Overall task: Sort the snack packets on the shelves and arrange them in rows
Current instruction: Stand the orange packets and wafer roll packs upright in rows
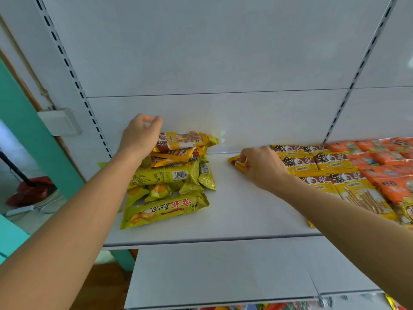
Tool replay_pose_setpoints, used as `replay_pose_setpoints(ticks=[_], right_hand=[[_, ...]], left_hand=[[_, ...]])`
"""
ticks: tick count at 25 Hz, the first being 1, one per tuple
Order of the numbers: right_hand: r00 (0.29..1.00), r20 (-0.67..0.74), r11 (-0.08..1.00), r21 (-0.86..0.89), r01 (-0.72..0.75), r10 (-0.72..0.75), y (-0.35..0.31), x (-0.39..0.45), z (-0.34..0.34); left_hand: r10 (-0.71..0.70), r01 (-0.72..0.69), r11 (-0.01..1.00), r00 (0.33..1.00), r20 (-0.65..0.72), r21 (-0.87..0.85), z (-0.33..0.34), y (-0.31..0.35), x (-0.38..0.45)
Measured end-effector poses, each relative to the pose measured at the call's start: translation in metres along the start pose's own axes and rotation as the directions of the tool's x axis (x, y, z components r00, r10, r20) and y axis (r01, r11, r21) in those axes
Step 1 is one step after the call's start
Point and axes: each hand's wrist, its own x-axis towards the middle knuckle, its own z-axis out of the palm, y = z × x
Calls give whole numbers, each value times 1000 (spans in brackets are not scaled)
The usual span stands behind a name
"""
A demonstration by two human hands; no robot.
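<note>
A loose pile of green-yellow and orange-yellow snack packets (169,173) lies at the left of the white shelf (234,211). My left hand (139,136) hovers over the pile's top orange-yellow packet (183,139) with fingers loosely curled, holding nothing. My right hand (261,167) pinches the end of a yellow packet (237,163) lying on the shelf next to the rows of yellow packets (324,173). Rows of orange packets (384,162) fill the far right.
The shelf's white back panel (223,63) has slotted uprights at left and right. A lower shelf (223,274) juts out below. A teal frame (33,139) and a white wall box (59,121) stand to the left, with a red object on the floor.
</note>
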Motion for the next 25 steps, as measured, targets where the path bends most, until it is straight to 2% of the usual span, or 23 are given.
replay_pose_setpoints(ticks=[1,2,3,4,5,6,7,9,11,12,14,16,18,20,23,25], right_hand=[[998,-52,996,83,-21,25,1,0,1],[990,-112,976,209,-57,81,2,0,0],[973,-157,923,370,-101,169,1,0,-5],[950,-159,827,544,-144,270,0,1,-12],[930,-111,684,709,-172,349,1,0,-20],[922,-41,517,837,-179,386,1,-2,-29],[920,28,360,915,-181,391,4,-5,-38],[918,140,100,977,-190,371,12,-12,-54],[910,244,-112,969,-219,335,26,-16,-59],[911,283,-191,954,-233,301,35,-18,-59],[920,328,-257,928,-271,214,51,-20,-57],[924,323,-184,940,-287,206,60,-20,-60],[930,259,-9,964,-266,261,64,-18,-71],[953,182,232,943,-239,243,65,-5,-83],[977,110,666,718,-204,181,71,26,-86],[982,122,819,544,-185,141,78,45,-81]], left_hand=[[82,-79,996,993,-87,35,-3,2,-6],[226,-213,973,952,-204,86,-7,6,-15],[397,-372,918,866,-304,139,-9,10,-25],[542,-521,838,764,-351,162,-6,18,-38],[644,-641,756,687,-337,137,2,28,-51],[707,-719,692,653,-272,71,15,38,-66],[735,-746,665,653,-182,9,31,49,-80],[681,-681,731,732,-18,-56,66,63,-98],[435,-416,894,894,105,-165,95,69,-101],[283,-234,938,942,178,-255,105,71,-100],[98,48,911,939,328,-410,124,73,-98],[72,160,857,904,422,-490,139,74,-101],[96,119,864,915,391,-490,146,73,-101],[126,51,884,931,343,-464,151,67,-96],[140,18,878,946,293,-478,157,59,-91],[95,65,878,948,304,-475,163,55,-95]])
